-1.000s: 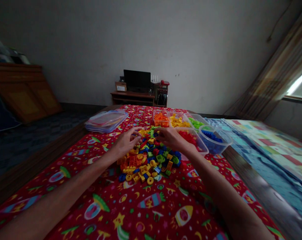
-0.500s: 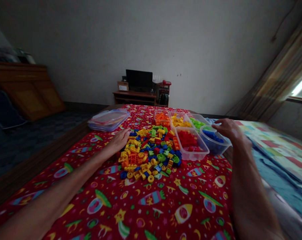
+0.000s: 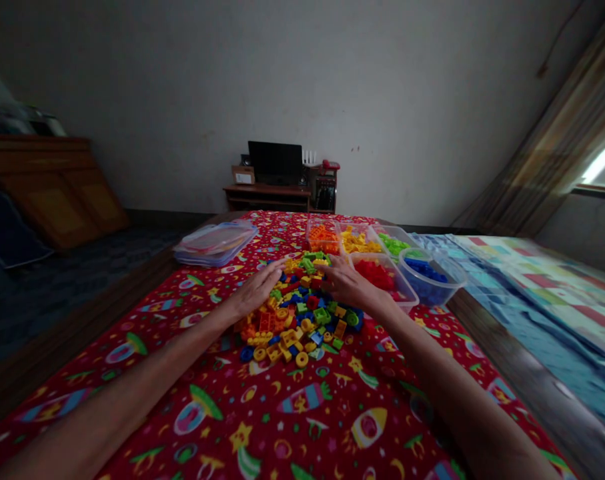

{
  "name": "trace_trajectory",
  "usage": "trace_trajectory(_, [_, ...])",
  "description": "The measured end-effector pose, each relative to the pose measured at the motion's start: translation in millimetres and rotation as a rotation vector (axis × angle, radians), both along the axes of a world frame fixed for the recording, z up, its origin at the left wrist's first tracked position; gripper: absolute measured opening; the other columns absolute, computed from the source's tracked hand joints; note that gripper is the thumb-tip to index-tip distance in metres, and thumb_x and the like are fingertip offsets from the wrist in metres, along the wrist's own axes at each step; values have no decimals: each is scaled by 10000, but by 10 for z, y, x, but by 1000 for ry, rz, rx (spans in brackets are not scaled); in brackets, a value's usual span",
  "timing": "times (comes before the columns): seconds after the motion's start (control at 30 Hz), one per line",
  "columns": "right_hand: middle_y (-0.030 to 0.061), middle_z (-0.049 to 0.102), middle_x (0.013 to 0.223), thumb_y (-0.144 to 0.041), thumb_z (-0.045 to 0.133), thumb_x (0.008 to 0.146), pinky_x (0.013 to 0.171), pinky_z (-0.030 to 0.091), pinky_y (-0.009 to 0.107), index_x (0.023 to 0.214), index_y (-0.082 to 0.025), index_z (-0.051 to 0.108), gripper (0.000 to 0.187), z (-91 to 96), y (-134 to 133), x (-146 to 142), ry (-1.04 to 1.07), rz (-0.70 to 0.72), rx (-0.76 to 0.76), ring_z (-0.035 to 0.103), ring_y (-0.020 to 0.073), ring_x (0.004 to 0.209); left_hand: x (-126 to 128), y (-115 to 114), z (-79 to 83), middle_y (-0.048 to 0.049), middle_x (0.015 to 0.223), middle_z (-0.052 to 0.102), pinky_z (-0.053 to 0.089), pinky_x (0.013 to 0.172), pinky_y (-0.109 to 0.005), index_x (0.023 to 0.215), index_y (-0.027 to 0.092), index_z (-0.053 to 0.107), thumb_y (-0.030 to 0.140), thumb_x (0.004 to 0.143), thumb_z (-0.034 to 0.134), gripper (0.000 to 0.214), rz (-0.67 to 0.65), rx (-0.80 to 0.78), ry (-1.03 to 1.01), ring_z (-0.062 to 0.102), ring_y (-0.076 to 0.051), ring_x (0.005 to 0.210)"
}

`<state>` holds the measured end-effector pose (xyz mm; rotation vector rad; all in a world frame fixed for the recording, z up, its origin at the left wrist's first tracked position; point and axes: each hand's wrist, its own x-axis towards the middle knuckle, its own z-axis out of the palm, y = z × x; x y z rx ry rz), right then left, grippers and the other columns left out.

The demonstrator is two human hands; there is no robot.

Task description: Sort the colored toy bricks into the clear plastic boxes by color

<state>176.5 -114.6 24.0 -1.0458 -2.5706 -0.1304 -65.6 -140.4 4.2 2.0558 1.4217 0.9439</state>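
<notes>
A mixed pile of toy building bricks [image 3: 302,327] in yellow, orange, green, blue and red lies on the red patterned tablecloth [image 3: 262,400]. My left hand [image 3: 256,291] rests over the pile's left side, fingers stretched forward, with no brick visible in it. From the right, my right hand [image 3: 349,283] reaches over the pile's far right part, its fingers apart and close to the bricks. Beside that hand, partly hidden by it and the wrist, stands a clear box of red bricks [image 3: 375,273]. A round clear tub [image 3: 435,290] holding blue bricks [image 3: 425,269] sits right of it.
Behind are clear boxes of orange bricks [image 3: 323,237], yellow bricks [image 3: 359,241] and light green bricks [image 3: 393,245]. Stacked plastic lids [image 3: 215,243] lie at the table's far left. A bed [image 3: 542,280] adjoins on the right. A monitor [image 3: 275,162] stands by the wall.
My right hand has moved left from the rim of the blue-brick tub to the pile. My left hand has shifted slightly right, further over the bricks.
</notes>
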Motion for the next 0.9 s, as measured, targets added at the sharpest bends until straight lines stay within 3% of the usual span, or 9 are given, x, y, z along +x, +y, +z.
trace_trajectory(0.1, [122,655,993,-204,509,896,847,413,319,1159,-142,626,295,-26,-18,-45,-110,58,-65,564,191,931,42,2,1,-129,1355,553,376,1075,-397,1379,151,425,561,918,323,625,-57,34,-87,485,-259,1278])
trace_trajectory(0.2, [87,678,880,-195,486,901,710,389,260,1109,-156,651,268,95,-74,-57,-112,70,-143,579,157,788,8,39,-1,-143,1293,594,473,978,-387,1347,132,450,530,918,337,596,-56,60,-186,572,-255,1175])
trace_trajectory(0.3, [77,686,847,-164,436,912,633,348,239,1091,-155,646,277,239,-108,-92,-45,-52,-138,572,134,703,-87,85,16,-143,1237,625,503,929,-384,1287,113,505,496,907,336,566,57,130,-140,600,-256,1119])
trace_trajectory(0.43, [128,695,924,-284,383,961,678,376,273,1070,-138,639,315,335,-62,-269,-69,-271,-54,613,185,780,-243,178,-97,-128,1284,607,423,1026,-422,1282,126,521,480,880,317,573,199,138,51,566,-263,1175])
trace_trajectory(0.5, [147,692,971,-345,396,958,734,400,308,1068,-134,636,338,322,-18,-404,-122,-333,-41,626,227,857,-291,227,-210,-128,1339,569,365,1078,-420,1278,126,539,508,871,287,612,178,70,145,516,-268,1244])
trace_trajectory(0.6, [138,683,1043,-334,425,939,788,415,329,1071,-150,636,309,218,54,-582,-173,-316,-55,622,253,956,-309,267,-331,-112,1368,546,317,1111,-403,1239,137,596,585,873,185,710,106,-29,228,478,-268,1287])
trace_trajectory(0.73, [123,686,1045,-269,409,924,745,422,297,1088,-164,630,295,31,112,-643,-145,-307,-59,628,240,954,-291,261,-322,-123,1384,527,296,1123,-393,1241,118,608,723,829,114,883,71,-20,236,470,-288,1291])
trace_trajectory(0.9, [108,697,1003,-241,422,909,731,413,281,1175,-175,600,327,78,56,-482,-47,-247,-19,622,219,920,-271,279,-282,-117,1335,576,372,1073,-402,1194,155,635,778,755,310,829,58,2,223,518,-312,1241])
